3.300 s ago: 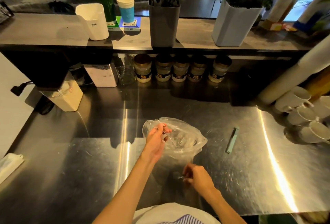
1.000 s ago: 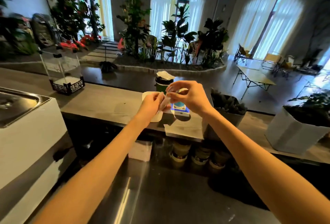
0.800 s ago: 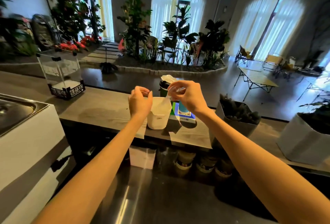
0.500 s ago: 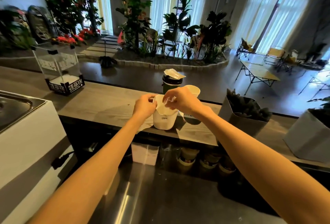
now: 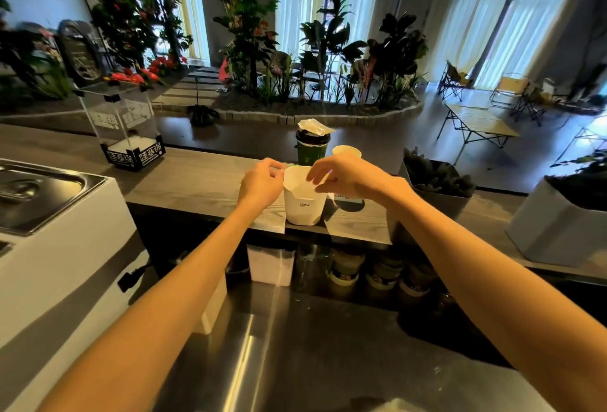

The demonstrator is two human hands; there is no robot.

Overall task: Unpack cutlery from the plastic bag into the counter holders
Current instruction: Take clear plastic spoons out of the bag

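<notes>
Where fingers pinched before, right hand (image 5: 345,176) now spread above white holder (image 5: 303,201), left hand (image 5: 261,183) beside

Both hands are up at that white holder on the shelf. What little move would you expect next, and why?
Probably drawing both hands back. The right hand hovers over the white holder's mouth with loose fingers, the left hand is beside its rim, and no cutlery shows in either.

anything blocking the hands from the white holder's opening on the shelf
Nothing visible does. Both the left hand and right hand are already at the rim of the white holder; the dark cup stands behind it, out of the way.
</notes>
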